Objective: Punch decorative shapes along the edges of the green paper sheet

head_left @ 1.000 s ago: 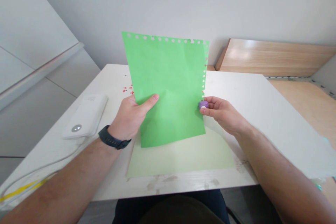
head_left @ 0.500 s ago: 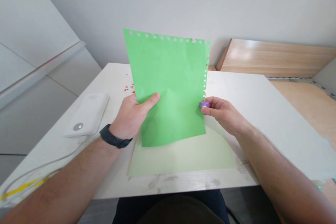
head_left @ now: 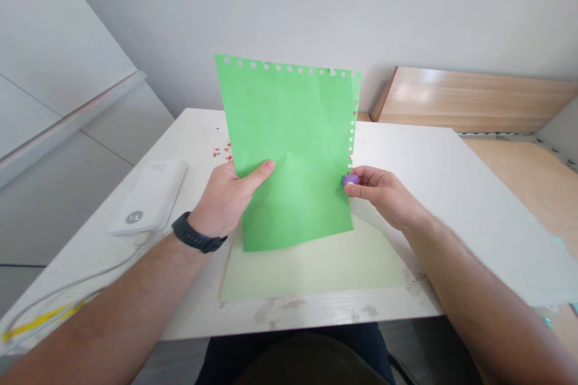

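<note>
left hand (head_left: 226, 204): gripping green paper (head_left: 298, 156), held upright | right hand (head_left: 383, 197): pinching purple punch (head_left: 350, 180) at paper's 3 o'clock edge | power bank (head_left: 149, 197): 9 o'clock

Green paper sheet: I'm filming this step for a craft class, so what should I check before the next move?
1. The green sheet is held up off the table by the left hand: ok.
2. The purple punch is pinched in the right hand at the sheet's right edge: ok.
3. The punch is biting on the paper edge: cannot tell, the fingers hide it.
4. The holes run in a regular row along the top edge: ok.
5. The sheet is flat: not ok, it bows above the left hand.
</note>
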The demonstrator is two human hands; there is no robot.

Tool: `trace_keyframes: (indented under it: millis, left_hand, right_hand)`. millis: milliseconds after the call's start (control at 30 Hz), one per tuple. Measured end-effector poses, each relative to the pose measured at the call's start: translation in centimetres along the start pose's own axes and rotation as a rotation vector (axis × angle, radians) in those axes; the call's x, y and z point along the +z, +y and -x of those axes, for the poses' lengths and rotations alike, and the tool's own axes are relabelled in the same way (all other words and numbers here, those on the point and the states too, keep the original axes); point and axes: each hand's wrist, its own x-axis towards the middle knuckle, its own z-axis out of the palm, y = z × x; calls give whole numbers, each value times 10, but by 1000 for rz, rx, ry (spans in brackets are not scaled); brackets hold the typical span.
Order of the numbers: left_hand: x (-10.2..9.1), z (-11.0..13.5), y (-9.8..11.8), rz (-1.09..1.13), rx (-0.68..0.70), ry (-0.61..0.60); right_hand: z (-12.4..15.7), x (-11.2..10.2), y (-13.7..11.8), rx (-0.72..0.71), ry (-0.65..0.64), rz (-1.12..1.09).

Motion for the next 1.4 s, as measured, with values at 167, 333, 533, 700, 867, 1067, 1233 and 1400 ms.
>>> trace_keyframes:
  millis: [167,333,533,700,867,1067,1233,1400]
  left_hand:
    - [0,0,0,-7,18,-18]
    - [1,1,0,-13,19,-2]
    - [-1,0,1,1,8,-19]
    - [-1,0,1,4,-1,-13]
    - [0,2,2,-5,25,-22]
    - [2,2,3,-7,-2,3]
    - [2,2,2,-17,4,3]
    - [0,2,2,-18,-5,-21]
  right_hand:
    - [1,0,-1,3,2,26]
    - [1,1,0,4,4,32]
    - [2,3,-3,7,13,42]
    - [2,2,-2,-6,18,42]
    - [1,1,0,-27,13,57]
    - [1,2,-2,-39,31,67]
    - [0,5,-3,-32,58,68]
    - [-1,6,-2,-25,57,35]
